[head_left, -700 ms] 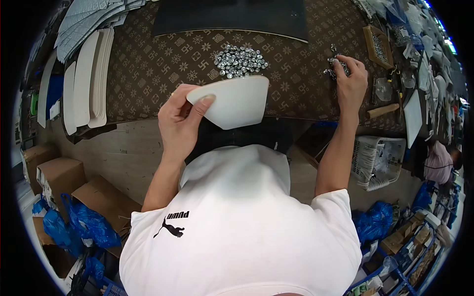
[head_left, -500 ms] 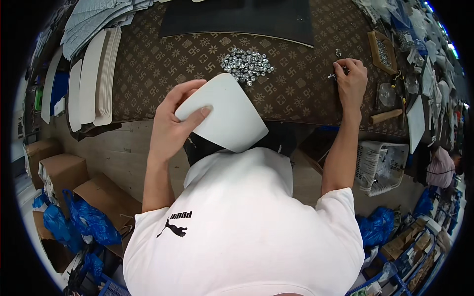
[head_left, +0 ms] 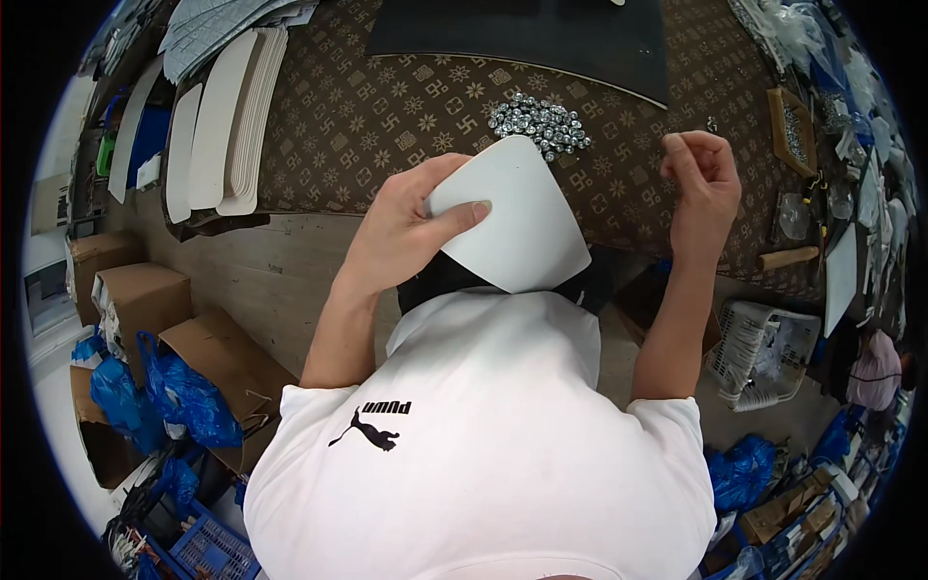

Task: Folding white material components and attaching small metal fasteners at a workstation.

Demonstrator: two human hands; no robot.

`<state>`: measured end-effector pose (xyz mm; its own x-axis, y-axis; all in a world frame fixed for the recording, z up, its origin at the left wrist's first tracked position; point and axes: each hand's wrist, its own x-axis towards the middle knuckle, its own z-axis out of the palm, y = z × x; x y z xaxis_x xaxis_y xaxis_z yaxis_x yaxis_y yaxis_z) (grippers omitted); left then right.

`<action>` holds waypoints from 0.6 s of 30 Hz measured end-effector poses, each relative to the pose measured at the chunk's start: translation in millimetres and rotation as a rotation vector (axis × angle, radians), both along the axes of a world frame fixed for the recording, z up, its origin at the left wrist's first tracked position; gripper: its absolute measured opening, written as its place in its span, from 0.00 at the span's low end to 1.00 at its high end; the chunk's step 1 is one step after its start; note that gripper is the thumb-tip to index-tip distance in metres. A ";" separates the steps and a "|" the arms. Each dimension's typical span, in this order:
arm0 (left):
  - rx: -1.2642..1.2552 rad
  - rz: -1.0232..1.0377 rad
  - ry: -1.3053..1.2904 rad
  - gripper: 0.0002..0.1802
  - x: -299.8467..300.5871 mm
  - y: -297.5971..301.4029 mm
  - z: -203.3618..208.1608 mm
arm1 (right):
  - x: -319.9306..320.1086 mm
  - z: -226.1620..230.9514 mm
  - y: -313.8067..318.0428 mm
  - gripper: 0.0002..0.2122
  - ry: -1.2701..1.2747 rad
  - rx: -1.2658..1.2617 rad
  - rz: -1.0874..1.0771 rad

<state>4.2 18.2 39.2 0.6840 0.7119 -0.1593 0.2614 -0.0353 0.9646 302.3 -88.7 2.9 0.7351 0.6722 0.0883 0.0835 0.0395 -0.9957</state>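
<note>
My left hand [head_left: 414, 220] grips a white rounded-corner panel [head_left: 527, 220] by its left side, thumb on the upper face and fingers beneath. The panel is tilted over my lap at the table's front edge. Just beyond its far corner lies a pile of small shiny metal pieces [head_left: 537, 126], round and silvery. My right hand [head_left: 704, 184] is above the table to the right, thumb and fingers curled together. Whatever may be between those fingertips is too small or hidden to make out. A small metal bit [head_left: 711, 125] lies just past the right knuckles.
A patterned brown cloth covers the table [head_left: 387, 145]. Long white panels [head_left: 232, 126] are stacked at left, and a black sheet [head_left: 522, 39] lies at the back. On the right are a wooden box of small parts [head_left: 793, 132], a wooden handle [head_left: 788, 258] and a white basket [head_left: 764, 353].
My right hand has come up off the small metal bits on the cloth and turned, fingers curled. The left hand still holds the panel. The whole view has shifted.
</note>
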 end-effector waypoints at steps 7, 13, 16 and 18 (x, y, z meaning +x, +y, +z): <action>0.032 -0.034 -0.021 0.20 9.3 -6.9 4.1 | -72.8 4.5 -10.2 0.02 0.207 0.066 0.493; -0.024 -0.039 0.002 0.20 30.7 16.6 -21.5 | -92.5 -20.4 -6.1 0.04 -0.255 -0.001 0.353; -0.014 -0.020 0.005 0.19 19.2 15.8 -38.9 | -98.1 -51.1 -27.1 0.04 -0.089 0.272 0.166; 0.085 -0.018 0.013 0.19 13.0 27.5 -46.7 | -85.8 -58.9 -51.7 0.05 0.102 0.337 0.216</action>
<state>17.1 45.6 -7.5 0.6953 0.7106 -0.1081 0.2725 -0.1214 0.9545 216.5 -140.3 -56.0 0.5962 0.7583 0.2635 -0.0613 0.3703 -0.9269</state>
